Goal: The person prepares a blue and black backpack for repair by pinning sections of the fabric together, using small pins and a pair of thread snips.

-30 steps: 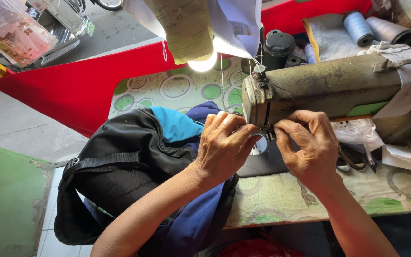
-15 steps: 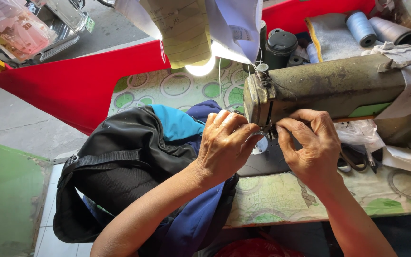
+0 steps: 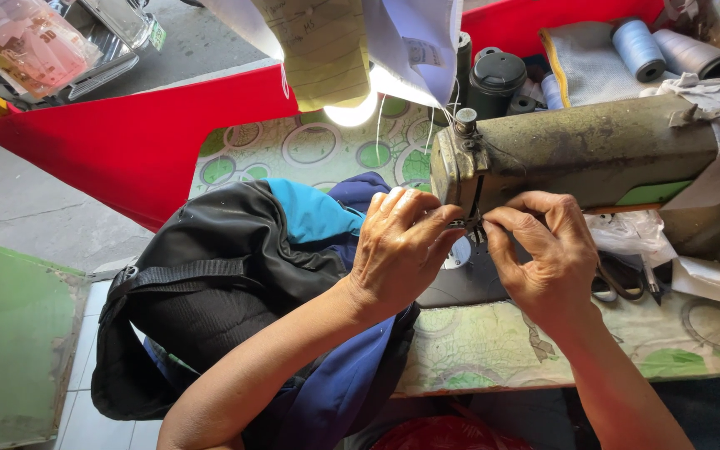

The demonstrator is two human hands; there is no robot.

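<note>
Left hand (image 3: pixel 401 250): rested on the black-and-blue bag (image 3: pixel 235 292), fingers curled narrow toward the needle area (image 3: pixel 470 225); what they pinched could not be told.
Right hand (image 3: pixel 543 250): fingertips pinched narrow just beside the needle area.
Bag: draped over the table's (image 3: pixel 493 350) left edge, touching the sewing machine (image 3: pixel 576 150).
Scissors (image 3: pixel 618 279): lay right of the right hand.

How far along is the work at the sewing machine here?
Done: the black and blue bag lies on the table beside the sewing machine. In hand: left hand and right hand pinch at the needle area. Left: no stitching visible under the needle.
</note>
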